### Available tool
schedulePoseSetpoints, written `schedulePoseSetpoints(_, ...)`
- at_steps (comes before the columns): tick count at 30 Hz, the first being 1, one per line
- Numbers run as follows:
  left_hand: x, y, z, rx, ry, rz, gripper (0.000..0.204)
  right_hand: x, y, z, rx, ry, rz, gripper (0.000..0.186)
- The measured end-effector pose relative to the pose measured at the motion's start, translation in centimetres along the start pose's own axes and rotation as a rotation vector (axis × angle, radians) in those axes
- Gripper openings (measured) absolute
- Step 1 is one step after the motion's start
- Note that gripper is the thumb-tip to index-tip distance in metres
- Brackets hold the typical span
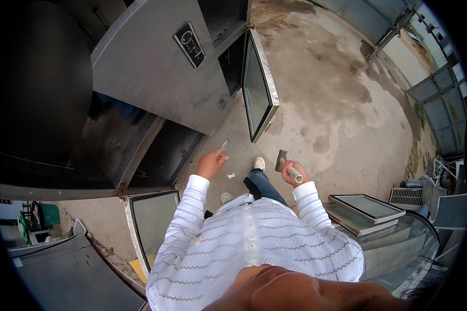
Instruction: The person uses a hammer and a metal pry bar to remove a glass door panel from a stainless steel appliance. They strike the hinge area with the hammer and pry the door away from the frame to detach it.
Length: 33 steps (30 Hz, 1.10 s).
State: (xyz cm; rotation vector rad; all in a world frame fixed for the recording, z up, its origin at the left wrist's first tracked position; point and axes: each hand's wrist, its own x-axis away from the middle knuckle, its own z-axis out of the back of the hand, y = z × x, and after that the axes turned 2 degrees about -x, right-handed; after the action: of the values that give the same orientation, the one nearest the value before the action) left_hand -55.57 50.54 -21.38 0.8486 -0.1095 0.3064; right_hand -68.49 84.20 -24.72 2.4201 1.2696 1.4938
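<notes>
My right hand [291,173] is closed round the pale handle of a hammer [296,175], its dark metal head pointing away from me. In front of the big grey metal cabinet [145,67], my left hand [211,164] has its fingers drawn together. A slim, clear, pale piece [224,144] shows just beyond those fingertips; whether they grip it I cannot tell. An opened glass door [258,85] with a metal frame stands out from the cabinet, ahead of both hands. The cabinet's front bears a dark control panel [189,44].
Another framed glass door [153,223] stands at the lower left, beside a grey surface [78,274]. Framed glass panels [368,207] lie stacked at my right. A white scrap [231,176] is on the stained concrete floor [316,103]. Metal gates [441,98] stand at the far right.
</notes>
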Motion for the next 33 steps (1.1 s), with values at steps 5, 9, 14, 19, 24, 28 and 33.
schedulePoseSetpoints(5,-11.7,7.2,-1.5,-0.164,-0.005,-0.259,0.043,2.2,-8.8,0.8,-0.15,-0.131,0.382,0.016)
schedulePoseSetpoints(9,-21.7,12.3,-3.4,-0.544,0.115,-0.525,0.068,3.4,-16.0,0.9,-0.246,-0.078,0.521,0.016)
schedulePoseSetpoints(14,-30.3,15.4,-4.4,-0.948,-0.036,-0.629,0.088,4.9,-24.1,-0.5,-0.298,-0.029,0.461,0.015)
schedulePoseSetpoints(19,-34.8,13.8,-5.4,-1.062,-0.184,-0.799,0.082,6.3,-29.3,-4.2,-0.294,-0.068,0.268,0.015)
schedulePoseSetpoints(24,-36.0,16.4,-7.8,-0.97,-0.174,-0.75,0.077,4.8,-32.8,-6.4,-0.292,-0.138,0.263,0.011)
schedulePoseSetpoints(28,-39.0,20.7,-13.6,-0.809,-0.111,-0.691,0.073,4.4,-35.1,-8.2,-0.374,-0.203,0.211,0.009)
schedulePoseSetpoints(33,-45.5,26.2,-21.6,-0.586,0.027,-0.658,0.07,3.8,-38.5,-9.1,-0.5,-0.216,0.209,0.015)
